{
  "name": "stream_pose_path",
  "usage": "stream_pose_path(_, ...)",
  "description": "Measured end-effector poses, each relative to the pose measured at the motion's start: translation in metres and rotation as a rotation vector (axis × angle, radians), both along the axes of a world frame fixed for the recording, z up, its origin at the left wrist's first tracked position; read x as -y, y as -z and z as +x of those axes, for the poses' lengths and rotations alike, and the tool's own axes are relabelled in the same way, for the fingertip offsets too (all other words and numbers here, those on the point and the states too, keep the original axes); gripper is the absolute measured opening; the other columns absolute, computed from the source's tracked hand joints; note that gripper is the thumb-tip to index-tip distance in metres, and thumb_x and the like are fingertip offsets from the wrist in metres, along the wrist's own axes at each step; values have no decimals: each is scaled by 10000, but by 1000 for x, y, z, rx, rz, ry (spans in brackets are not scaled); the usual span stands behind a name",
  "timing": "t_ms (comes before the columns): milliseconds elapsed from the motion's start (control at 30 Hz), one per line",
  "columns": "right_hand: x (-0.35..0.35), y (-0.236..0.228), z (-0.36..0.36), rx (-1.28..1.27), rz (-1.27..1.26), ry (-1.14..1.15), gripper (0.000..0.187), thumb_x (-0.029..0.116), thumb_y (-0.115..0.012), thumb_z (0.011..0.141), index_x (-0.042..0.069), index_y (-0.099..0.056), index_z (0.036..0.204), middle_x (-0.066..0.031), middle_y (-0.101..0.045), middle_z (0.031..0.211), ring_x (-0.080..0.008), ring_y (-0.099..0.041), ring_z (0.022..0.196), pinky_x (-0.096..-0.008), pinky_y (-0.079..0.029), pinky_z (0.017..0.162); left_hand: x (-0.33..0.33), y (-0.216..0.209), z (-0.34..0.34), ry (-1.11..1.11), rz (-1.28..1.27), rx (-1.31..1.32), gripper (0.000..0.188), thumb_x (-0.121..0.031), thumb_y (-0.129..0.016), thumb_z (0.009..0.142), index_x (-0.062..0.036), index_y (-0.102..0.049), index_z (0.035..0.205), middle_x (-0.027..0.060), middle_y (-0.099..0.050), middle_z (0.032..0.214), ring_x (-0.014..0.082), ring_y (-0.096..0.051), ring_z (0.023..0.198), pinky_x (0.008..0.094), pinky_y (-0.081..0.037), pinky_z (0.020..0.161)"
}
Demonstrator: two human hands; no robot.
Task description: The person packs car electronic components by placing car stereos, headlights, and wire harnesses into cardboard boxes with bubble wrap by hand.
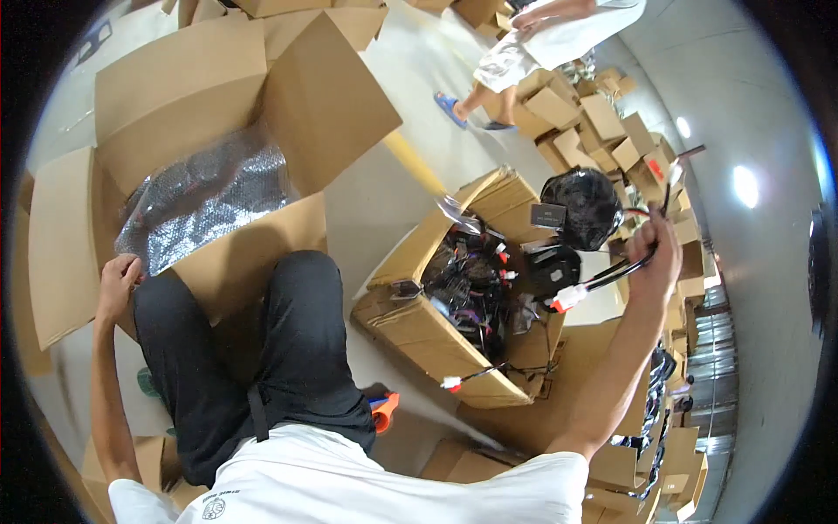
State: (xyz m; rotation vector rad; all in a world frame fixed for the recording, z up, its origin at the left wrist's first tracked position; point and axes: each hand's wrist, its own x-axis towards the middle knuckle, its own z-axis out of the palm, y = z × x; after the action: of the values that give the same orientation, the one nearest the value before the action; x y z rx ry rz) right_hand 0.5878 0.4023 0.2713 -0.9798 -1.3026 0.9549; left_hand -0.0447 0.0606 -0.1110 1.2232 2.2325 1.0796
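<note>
When viewed from the head, holds black cables (609,275) pinched in the raised right hand (655,249), far nearer to them than the left. Stretch lengthwise, down and left in view, from the right hand to a white-and-red connector (569,299) at the right of the open carton (436,349). Curls the left hand (122,272) beside the large carton (262,240) and its bubble-wrapped pack (223,205); cannot tell whether gripping or merely resting.

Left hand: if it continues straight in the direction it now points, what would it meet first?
Probably the bubble wrap inside the box, just beyond the fingers, though the depth between them is unclear.
</note>
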Motion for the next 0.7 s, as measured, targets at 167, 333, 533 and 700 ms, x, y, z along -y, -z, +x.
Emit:
stream_pose_path(167,38,-77,-96,115,225,-236,271,102,-553,972,-62,-555,1188,29,-427,657,-49,-358,503,-218,-252,421,-28,-86,90,-274,290,218,237,-167,-564,967,10,-665,1088,62,-686,885,125,-642,808,278,-517,724)
stream_pose_path(333,81,-112,-162,8,362,-414,305,121,-572,980,-79,-542,1208,15,-447,665,-38,-323,476,-199,-236,402,-81,-135,204,248,622,441,355,-116,-686,903,10,-606,1226,97,-635,1192,158,-610,1071,302,-487,957)
stream_pose_path(533,158,-86,-250,30,278,-607,261,195,-572,984,-8,-605,1145,13,-504,639,-33,-343,425,-204,-247,355,-95,-158,280,549,1011,1471,825,-300,-694,914,-49,-177,1506,165,-486,1384,283,-482,1307,418,-471,1032)
stream_pose_path(700,191,-28,-286,193,223,-980,198,164,-524,997,19,-618,1094,-190,-714,982,-51,-437,416,-197,-320,348,-57,-151,210,30,1267,1186,847,-348,-748,861,-53,-263,1490,127,-523,1326,258,-566,1192,408,-492,1005)
